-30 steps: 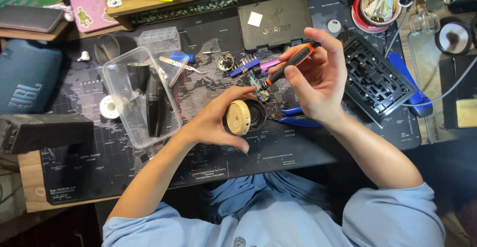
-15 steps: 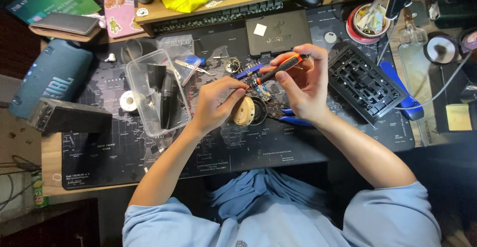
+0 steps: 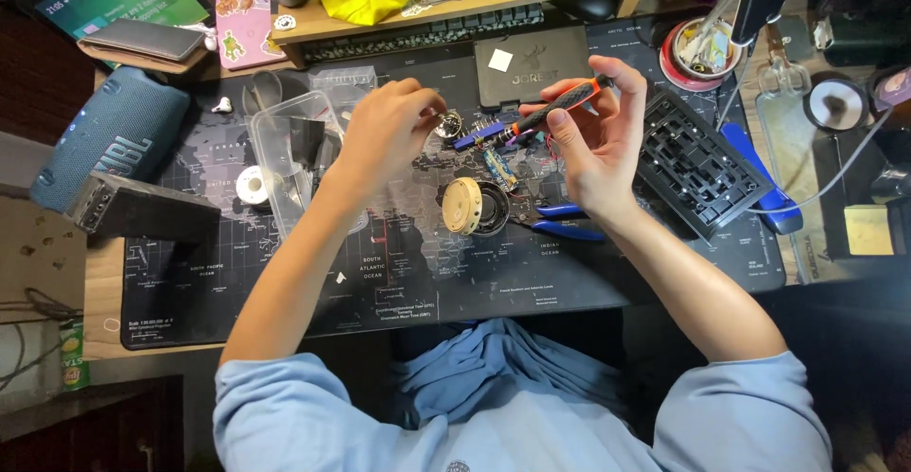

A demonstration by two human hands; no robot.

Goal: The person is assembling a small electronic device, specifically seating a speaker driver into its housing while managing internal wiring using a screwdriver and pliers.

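Head view: our right hand [image 3: 598,145] grips an orange-and-black screwdriver [image 3: 555,109]; our left hand [image 3: 384,130] pinches a small metal part [image 3: 448,126] above the tabletop [image 3: 285,282].

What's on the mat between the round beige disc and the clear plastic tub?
Head view: bare dark map-printed mat only, crossed above by the left hand's forearm, between the round beige disc and clear plastic tub.
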